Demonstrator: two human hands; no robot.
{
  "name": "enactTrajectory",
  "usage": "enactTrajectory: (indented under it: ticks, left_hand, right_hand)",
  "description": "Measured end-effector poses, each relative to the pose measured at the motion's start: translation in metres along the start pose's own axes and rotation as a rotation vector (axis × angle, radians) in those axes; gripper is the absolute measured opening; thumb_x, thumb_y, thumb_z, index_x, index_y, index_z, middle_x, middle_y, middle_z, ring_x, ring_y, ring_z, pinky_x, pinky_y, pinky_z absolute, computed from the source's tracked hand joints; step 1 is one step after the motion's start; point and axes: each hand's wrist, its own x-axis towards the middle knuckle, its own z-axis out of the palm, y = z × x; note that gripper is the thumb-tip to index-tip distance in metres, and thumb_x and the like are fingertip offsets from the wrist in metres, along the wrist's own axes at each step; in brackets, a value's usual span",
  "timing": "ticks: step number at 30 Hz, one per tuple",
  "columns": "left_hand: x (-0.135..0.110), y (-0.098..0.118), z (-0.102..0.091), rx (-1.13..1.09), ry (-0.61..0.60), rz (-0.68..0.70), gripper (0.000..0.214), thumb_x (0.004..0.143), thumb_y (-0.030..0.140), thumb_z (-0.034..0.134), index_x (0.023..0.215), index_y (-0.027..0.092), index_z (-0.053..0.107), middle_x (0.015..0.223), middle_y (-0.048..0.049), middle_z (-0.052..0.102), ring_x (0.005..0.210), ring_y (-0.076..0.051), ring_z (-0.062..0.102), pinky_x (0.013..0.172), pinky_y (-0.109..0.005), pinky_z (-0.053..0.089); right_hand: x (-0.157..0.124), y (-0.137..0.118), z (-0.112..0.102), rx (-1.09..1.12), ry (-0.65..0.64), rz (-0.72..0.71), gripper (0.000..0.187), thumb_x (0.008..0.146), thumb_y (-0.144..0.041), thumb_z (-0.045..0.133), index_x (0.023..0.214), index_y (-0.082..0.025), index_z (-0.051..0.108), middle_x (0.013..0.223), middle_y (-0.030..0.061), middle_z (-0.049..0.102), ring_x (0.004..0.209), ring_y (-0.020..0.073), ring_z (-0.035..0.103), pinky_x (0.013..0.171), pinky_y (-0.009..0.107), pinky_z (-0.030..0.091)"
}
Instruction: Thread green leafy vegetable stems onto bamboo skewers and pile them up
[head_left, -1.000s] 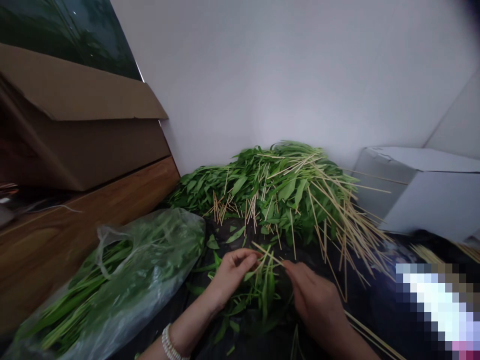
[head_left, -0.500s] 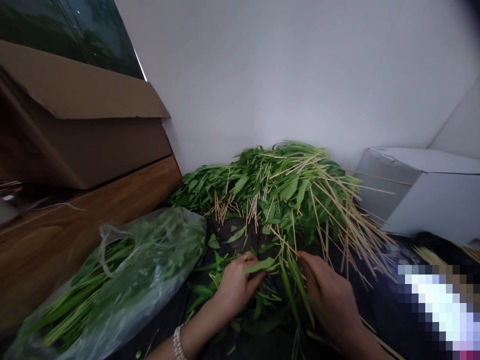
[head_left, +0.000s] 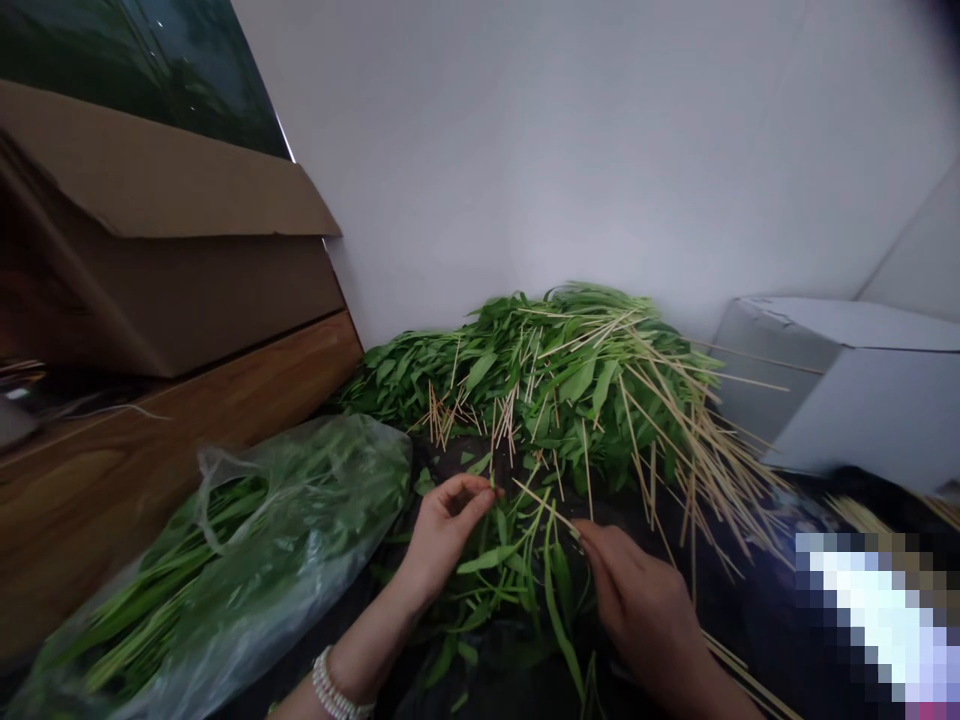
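My right hand (head_left: 646, 595) pinches a thin wooden skewer (head_left: 531, 491), its free end pointing up and left. Long green leaves on stems (head_left: 556, 585) hang from that skewer. Just left of its tip is my left hand (head_left: 444, 532), with thumb and forefinger pressed together. Whatever those fingertips hold, if anything, is too small to make out. Below and between both hands lie loose green leaves (head_left: 487, 558) on a dark surface. A beaded bracelet (head_left: 335, 690) circles my left wrist.
Against the wall rises a large heap of leafy greens (head_left: 480, 370) with many skewers sticking out. To the left lies a clear plastic bag (head_left: 300, 560) of greens. A cardboard box (head_left: 225, 300) stands on a wooden ledge (head_left: 262, 385). A white box (head_left: 862, 390) is at right.
My left hand has moved up and left, and the leaf in its fingers no longer shows there. My right hand has shifted slightly down; the skewer now leans left.
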Motion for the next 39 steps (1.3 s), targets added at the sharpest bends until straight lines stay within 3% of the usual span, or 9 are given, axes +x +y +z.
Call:
enactTrajectory:
  ticks: [8, 25, 39]
  left_hand:
    - [0.0009, -0.0084, -0.0017, -0.192, -0.034, -0.160, 0.028, 0.068, 0.035, 0.080, 0.088, 0.016, 0.075, 0.081, -0.0045, 0.075, 0.076, -0.015, 0.065, 0.078, -0.025, 0.047]
    - [-0.0020, -0.0044, 0.0017, -0.183, -0.077, -0.190, 0.031, 0.069, 0.039, 0.078, 0.086, 0.014, 0.075, 0.075, -0.0051, 0.072, 0.063, -0.013, 0.061, 0.063, -0.022, 0.047]
    - [-0.0017, -0.0023, 0.0016, -0.120, -0.039, -0.163, 0.027, 0.066, 0.037, 0.080, 0.080, 0.015, 0.076, 0.073, -0.0049, 0.074, 0.068, -0.015, 0.065, 0.071, -0.024, 0.049]
  right_hand:
    - [-0.0003, -0.0038, 0.0022, -0.063, -0.030, -0.039, 0.032, 0.092, -0.009, 0.036, 0.111, -0.014, 0.062, 0.084, 0.0068, 0.069, 0.069, 0.0142, 0.068, 0.067, 0.023, 0.054]
    - [-0.0005, -0.0037, 0.0027, -0.101, -0.047, -0.066, 0.033, 0.091, -0.009, 0.036, 0.110, -0.014, 0.063, 0.083, 0.0067, 0.068, 0.070, 0.0145, 0.068, 0.064, 0.022, 0.053]
    - [-0.0003, -0.0046, 0.0032, -0.109, -0.040, -0.083, 0.033, 0.091, -0.009, 0.035, 0.109, -0.013, 0.063, 0.082, 0.0070, 0.068, 0.066, 0.0137, 0.067, 0.062, 0.022, 0.054]
